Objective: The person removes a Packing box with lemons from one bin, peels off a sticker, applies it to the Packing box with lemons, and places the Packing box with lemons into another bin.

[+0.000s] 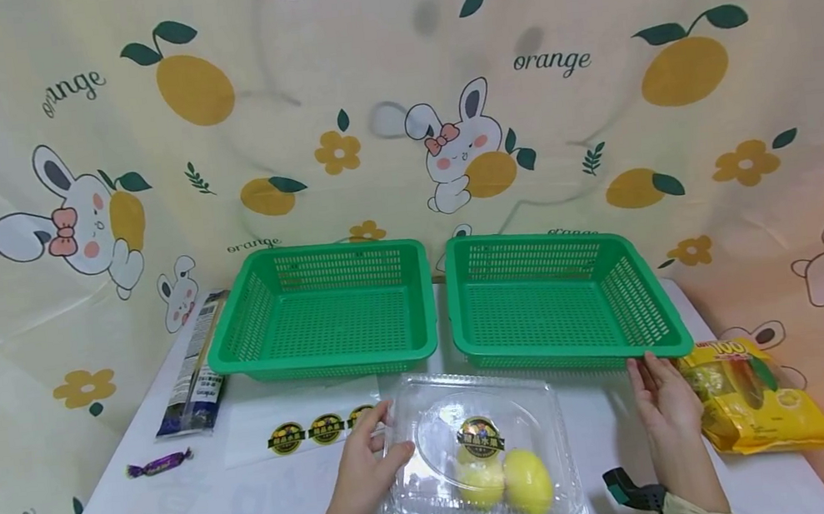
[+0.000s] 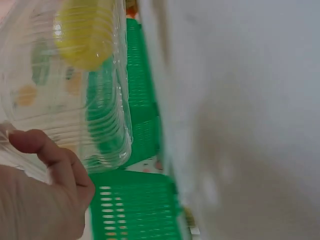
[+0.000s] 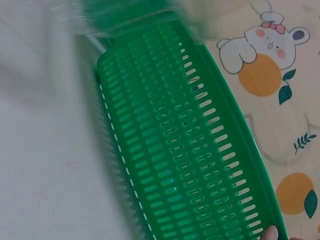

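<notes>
My left hand (image 1: 366, 463) grips the left edge of a clear plastic clamshell box (image 1: 436, 489), thumb over the lid. Two lemons (image 1: 529, 483) show through the box, and a round black-and-gold fruit sticker (image 1: 480, 436) is on the lid. The left wrist view catches the box side-on, with a lemon (image 2: 85, 32) inside and the left hand (image 2: 55, 185) at its corner. My right hand (image 1: 666, 402) touches the front right corner of the right green basket (image 1: 573, 353), palm facing up and fingers extended to the rim. In the right wrist view only fingertips show at the rim.
Left of the right basket stands another green basket (image 1: 325, 366). A yellow snack bag (image 1: 759, 405) lies beside the right hand. On the left are a long packet (image 1: 194, 372), a purple-wrapped candy (image 1: 160, 463) and a sheet of round stickers (image 1: 285, 438). A patterned curtain (image 1: 364, 86) hangs behind.
</notes>
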### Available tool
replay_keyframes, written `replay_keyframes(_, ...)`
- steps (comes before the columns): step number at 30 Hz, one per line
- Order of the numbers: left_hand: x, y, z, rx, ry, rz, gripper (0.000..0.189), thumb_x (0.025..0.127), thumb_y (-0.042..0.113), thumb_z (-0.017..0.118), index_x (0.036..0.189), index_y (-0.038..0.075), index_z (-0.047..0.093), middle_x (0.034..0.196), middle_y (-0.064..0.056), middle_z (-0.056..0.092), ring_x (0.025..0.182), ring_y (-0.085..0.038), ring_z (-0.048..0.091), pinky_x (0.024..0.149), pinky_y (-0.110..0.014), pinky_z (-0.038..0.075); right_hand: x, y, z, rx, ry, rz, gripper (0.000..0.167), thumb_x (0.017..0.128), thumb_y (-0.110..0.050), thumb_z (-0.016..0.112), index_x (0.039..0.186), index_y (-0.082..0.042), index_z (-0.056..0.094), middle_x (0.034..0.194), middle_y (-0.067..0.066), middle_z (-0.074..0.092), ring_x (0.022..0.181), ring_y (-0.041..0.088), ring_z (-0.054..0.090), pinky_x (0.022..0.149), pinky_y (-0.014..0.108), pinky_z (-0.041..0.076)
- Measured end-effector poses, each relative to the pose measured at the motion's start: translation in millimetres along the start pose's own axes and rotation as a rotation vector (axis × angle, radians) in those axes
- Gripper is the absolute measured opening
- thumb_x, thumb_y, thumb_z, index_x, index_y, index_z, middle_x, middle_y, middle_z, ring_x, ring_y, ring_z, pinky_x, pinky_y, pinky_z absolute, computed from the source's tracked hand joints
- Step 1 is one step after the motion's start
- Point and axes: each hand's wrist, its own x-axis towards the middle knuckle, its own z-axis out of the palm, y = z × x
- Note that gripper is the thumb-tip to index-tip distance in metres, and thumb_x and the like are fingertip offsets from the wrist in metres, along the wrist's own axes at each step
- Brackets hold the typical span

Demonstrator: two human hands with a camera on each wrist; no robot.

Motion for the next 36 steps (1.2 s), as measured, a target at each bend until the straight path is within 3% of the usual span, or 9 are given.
replay_keyframes(5,18.9,26.5,8.3,-0.041,-0.011,0.003,0.069,0.086,0.003,0.069,0.147,-0.008,0.037,0.123,-0.018,0.044,0.081,-0.016,0.065,0.055,-0.024,0.056,-1.3,-3.3,0.7,-0.003,0.004,-0.019,0.046,0.088,0.006,0.069,0.127,-0.018,0.064,0.108,0.002,0.061,0.108,0.011,0.059,0.095,0.029,0.052)
replay_keyframes(8,31.2,41.9,16.8,-0.057,-0.002,-0.003,0.067,0.087,0.005,0.068,0.147,-0.003,0.039,0.121,-0.015,0.044,0.063,-0.008,0.051,0.048,-0.019,0.047,-1.3,-4.4,0.4,-0.012,0.016,-0.028,0.047,0.088,0.005,0.07,0.129,-0.018,0.064,0.108,0.002,0.062,0.108,0.011,0.06,0.095,0.028,0.053)
replay_keyframes(13,54.4,61.2,35.2,-0.097,0.01,0.026,0.063,0.087,0.004,0.067,0.145,0.0,0.041,0.116,-0.012,0.044,0.058,-0.006,0.04,0.047,-0.016,0.038,-0.5,-4.7,-0.6,-0.012,0.017,-0.045,0.045,0.088,0.005,0.069,0.127,-0.016,0.065,0.109,0.004,0.064,0.106,0.012,0.062,0.093,0.029,0.053)
replay_keyframes(20,97.4,70.6,61.7,-0.17,-0.003,0.071,0.065,0.086,0.003,0.067,0.144,0.003,0.039,0.113,-0.009,0.043,0.057,-0.008,0.035,0.046,-0.017,0.033,-1.1,-3.7,-0.1,-0.012,0.016,-0.032,0.047,0.088,0.004,0.07,0.128,-0.018,0.064,0.11,0.001,0.064,0.114,0.009,0.057,0.095,0.027,0.052)
replay_keyframes(25,125.5,78.4,78.0,-0.212,0.039,0.057,0.063,0.084,0.003,0.068,0.141,0.005,0.042,0.112,-0.009,0.043,0.056,-0.009,0.033,0.047,-0.018,0.033,-0.8,-0.6,3.0,-0.048,0.024,-0.042,0.041,0.089,0.003,0.069,0.125,-0.016,0.065,0.11,0.0,0.064,0.113,0.008,0.055,0.092,0.025,0.054)
replay_keyframes(31,155.8,96.4,103.4,-0.317,0.103,0.053,0.061,0.082,0.003,0.069,0.136,0.006,0.043,0.102,-0.004,0.047,0.056,-0.008,0.037,0.047,-0.017,0.037,0.0,-1.6,1.6,-0.072,0.021,-0.042,0.042,0.089,0.002,0.069,0.126,-0.018,0.064,0.112,0.001,0.061,0.114,0.01,0.057,0.095,0.028,0.052)
replay_keyframes(36,177.4,102.1,120.0,-0.338,0.09,0.069,0.061,0.082,0.005,0.069,0.136,0.008,0.041,0.099,-0.003,0.047,0.058,-0.009,0.041,0.049,-0.019,0.039,0.4,-1.5,2.0,-0.077,0.035,-0.041,0.047,0.089,0.001,0.069,0.131,-0.019,0.061,0.113,0.0,0.06,0.116,0.009,0.055,0.094,0.027,0.053)
